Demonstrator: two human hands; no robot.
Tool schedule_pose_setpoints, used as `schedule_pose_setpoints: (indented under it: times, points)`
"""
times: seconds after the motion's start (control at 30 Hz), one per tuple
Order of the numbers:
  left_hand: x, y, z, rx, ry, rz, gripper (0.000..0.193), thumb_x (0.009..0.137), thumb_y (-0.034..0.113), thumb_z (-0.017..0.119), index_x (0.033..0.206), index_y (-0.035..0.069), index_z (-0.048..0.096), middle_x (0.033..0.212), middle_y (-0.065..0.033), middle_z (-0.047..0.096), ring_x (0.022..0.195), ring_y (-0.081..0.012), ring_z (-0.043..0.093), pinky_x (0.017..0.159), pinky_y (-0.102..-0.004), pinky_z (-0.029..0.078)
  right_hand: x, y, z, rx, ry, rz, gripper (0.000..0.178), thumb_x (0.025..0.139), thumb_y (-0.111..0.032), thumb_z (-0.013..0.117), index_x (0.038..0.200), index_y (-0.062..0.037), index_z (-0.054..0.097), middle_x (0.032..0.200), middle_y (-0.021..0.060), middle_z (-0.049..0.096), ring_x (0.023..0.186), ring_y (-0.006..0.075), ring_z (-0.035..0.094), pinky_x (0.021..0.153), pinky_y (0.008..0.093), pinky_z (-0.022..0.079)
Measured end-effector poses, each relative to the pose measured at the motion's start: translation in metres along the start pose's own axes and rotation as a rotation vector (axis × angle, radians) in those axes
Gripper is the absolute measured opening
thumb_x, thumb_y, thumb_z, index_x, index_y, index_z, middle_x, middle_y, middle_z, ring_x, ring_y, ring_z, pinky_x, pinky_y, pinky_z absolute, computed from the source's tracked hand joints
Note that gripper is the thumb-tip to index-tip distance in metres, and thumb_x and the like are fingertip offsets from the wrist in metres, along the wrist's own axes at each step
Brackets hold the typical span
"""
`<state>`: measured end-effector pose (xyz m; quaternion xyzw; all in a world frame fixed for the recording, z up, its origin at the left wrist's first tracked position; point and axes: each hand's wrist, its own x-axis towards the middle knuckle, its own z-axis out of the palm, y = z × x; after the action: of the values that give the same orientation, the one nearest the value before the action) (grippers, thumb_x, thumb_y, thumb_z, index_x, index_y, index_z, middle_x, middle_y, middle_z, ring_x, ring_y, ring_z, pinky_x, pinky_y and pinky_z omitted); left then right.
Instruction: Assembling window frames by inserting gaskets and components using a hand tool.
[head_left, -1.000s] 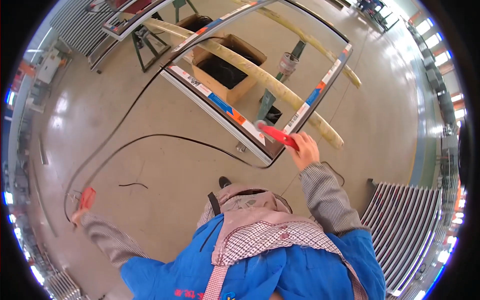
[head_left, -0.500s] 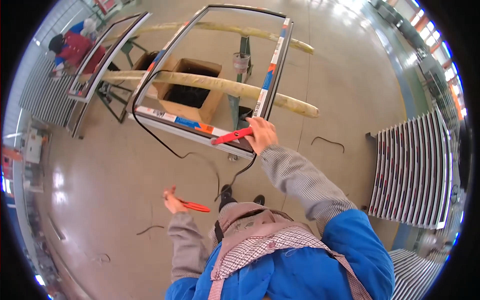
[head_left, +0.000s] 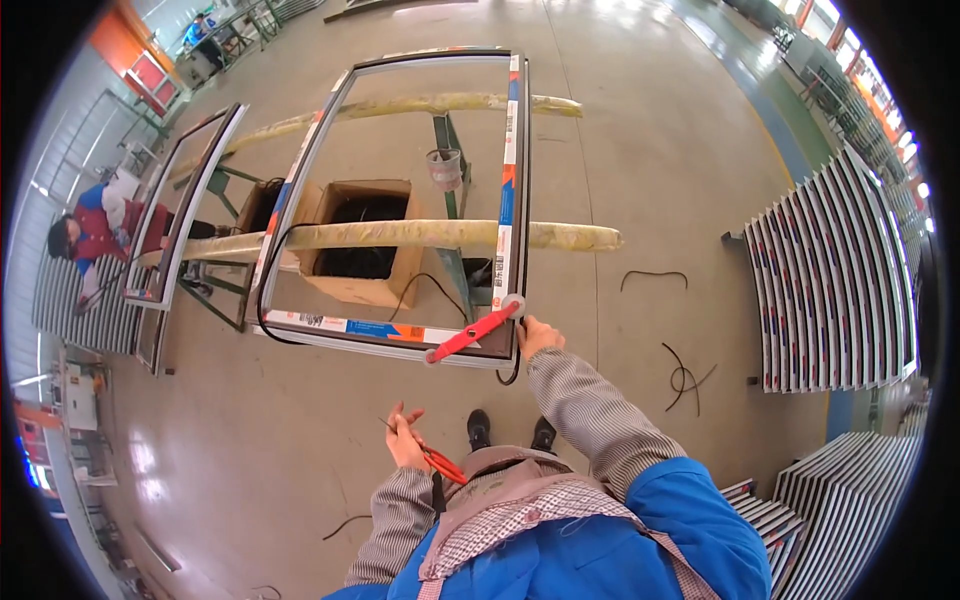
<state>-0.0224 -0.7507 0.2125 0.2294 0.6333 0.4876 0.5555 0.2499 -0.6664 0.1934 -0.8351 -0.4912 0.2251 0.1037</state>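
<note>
My left hand is closed round red-handled pliers, held low in front of my apron; a thin dark tip pokes out past the fingers. A white-and-dark window frame with printed film strips lies ahead on padded bars. Across its near right corner rests a red hand roller with a round wheel at each end, let go. Just right of that corner, my right hand is closed at the frame's outer edge on a black rubber strip, which curls below the corner. Its fingertips are partly hidden.
Yellow padded bars on green trestles carry the frame. Under it stands a cardboard box of black strips. Cut strips lie on the floor. Racked frames stand at right. A co-worker is beside another frame at left.
My right hand has let go of the red roller and moved to the corner's outer edge. The long hanging strip is gone from before me; a looped piece now shows on the floor at right.
</note>
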Motion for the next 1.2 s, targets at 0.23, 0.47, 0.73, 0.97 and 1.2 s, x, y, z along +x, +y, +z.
schedule_pose_setpoints:
  times: [0.23,0.47,0.73,0.97,1.2]
  points:
    - [0.002,0.024,0.008,0.085,-0.003,0.020,0.031,0.094,0.019,0.032,0.119,0.005,0.043,0.087,-0.0095,0.061,0.039,-0.0011,0.032,0.037,-0.0158,0.030,0.017,-0.002,0.009,-0.161,-0.004,0.025,0.021,0.084,-0.030,0.045,0.088,-0.0110,0.054,0.079,0.0129,0.063,0.077,0.0298,0.062,0.069,0.0402,0.048]
    - [0.003,0.019,0.019,0.182,-0.085,0.075,0.028,0.093,0.021,0.037,0.114,0.005,0.048,0.084,-0.0097,0.061,0.039,-0.0009,0.030,0.037,-0.0164,0.027,0.040,-0.008,-0.009,-0.111,-0.022,0.027,0.018,0.083,-0.023,0.043,0.088,-0.0117,0.056,0.085,0.0129,0.063,0.084,0.0293,0.061,0.070,0.0395,0.048]
    - [0.018,-0.006,0.058,0.778,-0.587,0.267,0.026,0.087,0.014,0.046,0.107,0.000,0.056,0.094,-0.0108,0.063,0.089,-0.0187,0.058,0.079,-0.0281,0.043,0.047,0.041,0.025,0.297,0.032,0.002,0.027,0.086,-0.029,0.042,0.083,-0.0060,0.056,0.075,0.0137,0.059,0.070,0.0283,0.057,0.063,0.0380,0.045]
    - [0.026,-0.062,0.108,0.838,-0.559,0.325,0.031,0.085,0.027,0.048,0.101,0.002,0.057,0.089,-0.0183,0.061,0.086,-0.0365,0.056,0.075,-0.0380,0.044,-0.007,0.059,0.024,0.581,-0.208,0.107,0.029,0.089,-0.025,0.041,0.077,-0.0019,0.053,0.056,0.0044,0.049,0.051,0.0122,0.047,0.051,0.0282,0.041]
    - [0.003,-0.051,0.131,0.885,-0.763,0.052,0.029,0.081,0.029,0.054,0.083,0.002,0.064,0.071,-0.0084,0.065,0.069,-0.0223,0.062,0.066,-0.0302,0.046,-0.029,0.056,0.041,0.858,-0.284,0.214,0.035,0.089,-0.034,0.041,0.087,-0.0023,0.056,0.068,0.0085,0.056,0.062,0.0168,0.055,0.060,0.0302,0.045]
